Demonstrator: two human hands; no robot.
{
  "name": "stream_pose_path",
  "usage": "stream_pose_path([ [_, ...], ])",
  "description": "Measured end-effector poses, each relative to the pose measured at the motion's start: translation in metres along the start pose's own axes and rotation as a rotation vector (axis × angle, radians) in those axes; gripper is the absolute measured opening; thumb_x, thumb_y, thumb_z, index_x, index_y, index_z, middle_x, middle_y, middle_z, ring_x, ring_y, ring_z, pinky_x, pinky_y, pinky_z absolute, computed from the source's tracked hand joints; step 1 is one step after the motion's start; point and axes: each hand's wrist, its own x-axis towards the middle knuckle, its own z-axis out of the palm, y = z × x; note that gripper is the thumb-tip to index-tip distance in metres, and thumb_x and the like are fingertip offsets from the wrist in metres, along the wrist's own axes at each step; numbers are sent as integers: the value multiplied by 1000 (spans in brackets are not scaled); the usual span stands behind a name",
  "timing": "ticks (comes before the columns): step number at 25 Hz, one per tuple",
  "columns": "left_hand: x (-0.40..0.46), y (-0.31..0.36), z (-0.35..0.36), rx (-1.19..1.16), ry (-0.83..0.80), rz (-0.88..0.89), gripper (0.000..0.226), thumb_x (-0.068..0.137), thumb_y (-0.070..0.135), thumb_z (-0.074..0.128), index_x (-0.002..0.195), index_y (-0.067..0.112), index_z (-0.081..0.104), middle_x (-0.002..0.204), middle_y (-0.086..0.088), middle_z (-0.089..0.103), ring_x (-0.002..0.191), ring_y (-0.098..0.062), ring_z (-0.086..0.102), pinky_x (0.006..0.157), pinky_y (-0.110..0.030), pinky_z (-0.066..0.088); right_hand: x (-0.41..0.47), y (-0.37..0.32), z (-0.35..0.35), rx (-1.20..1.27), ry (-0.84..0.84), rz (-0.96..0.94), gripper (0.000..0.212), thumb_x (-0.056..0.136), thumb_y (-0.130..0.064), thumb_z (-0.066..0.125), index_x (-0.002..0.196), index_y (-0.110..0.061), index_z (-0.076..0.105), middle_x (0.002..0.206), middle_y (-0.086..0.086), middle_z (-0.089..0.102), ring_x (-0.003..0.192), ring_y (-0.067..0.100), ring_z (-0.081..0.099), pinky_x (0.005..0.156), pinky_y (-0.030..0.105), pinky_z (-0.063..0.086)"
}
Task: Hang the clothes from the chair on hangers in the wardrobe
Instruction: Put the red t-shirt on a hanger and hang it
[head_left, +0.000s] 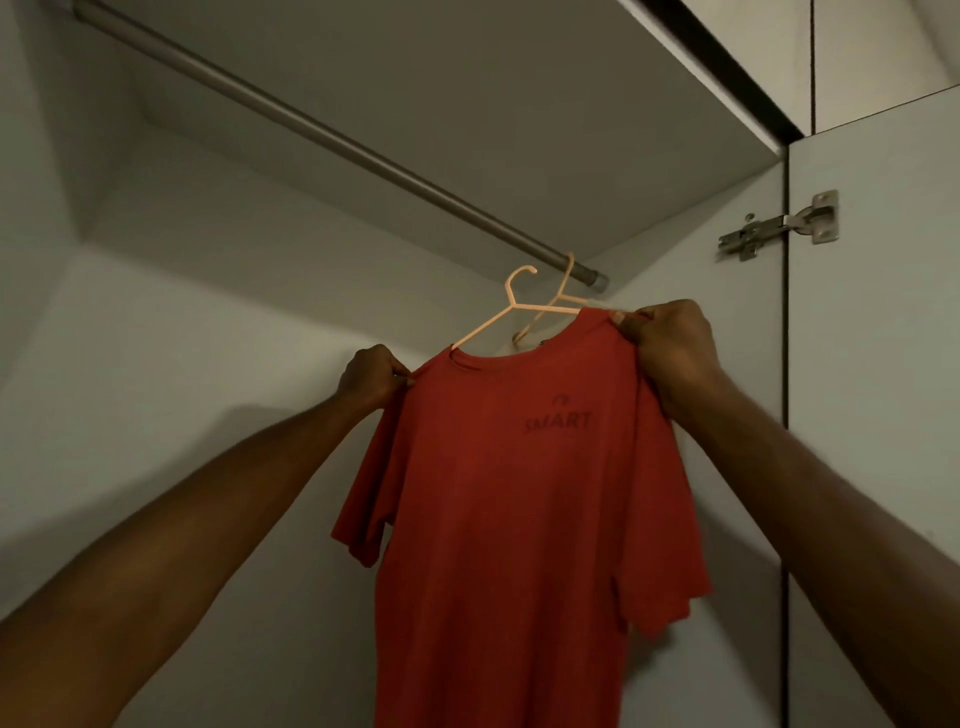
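A red T-shirt (509, 519) with dark "SMART" lettering hangs in front of me inside the wardrobe. My left hand (371, 379) pinches its left shoulder and my right hand (670, 345) pinches its right shoulder. A pale pink hanger (511, 306) sticks out of the collar, its hook free below the grey rail (322, 132). Behind it a second pale hanger (563, 288) hooks over the rail's right end. The chair is out of view.
The wardrobe's top panel (493, 104) runs just above the rail. Its right side wall (727, 249) stands close behind my right hand. The open door (872, 364) with a metal hinge (779, 226) is at the right.
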Motion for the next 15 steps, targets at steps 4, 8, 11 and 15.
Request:
stream_pose_path([
  [4,37,-14,16,24,-16,6,9,86,24,82,90,16,82,77,-9,77,62,-18,72,71,-36,63,26,3,27,-73,33,20,39,93,-25,71,73,8,64,59,11,48,49,19,42,52,31,35],
  [8,77,-20,24,6,-16,13,14,83,22,84,87,8,82,75,-12,77,62,-19,73,72,-38,64,48,6,51,-98,99,16,35,91,-24,74,64,-5,61,56,4,51,39,9,41,45,24,35],
  [11,104,-14,18,-26,-15,27,13,82,18,83,88,6,82,79,-14,77,68,-24,75,75,-40,64,61,3,60,-100,155,-15,30,90,-25,74,71,-3,66,62,6,56,48,14,46,51,30,39],
  [15,126,-10,20,-70,-23,21,14,80,16,85,88,5,82,80,-14,77,70,-25,76,77,-42,64,65,1,67,-128,205,-26,34,90,-24,74,73,5,66,63,10,54,51,17,45,52,33,38],
])
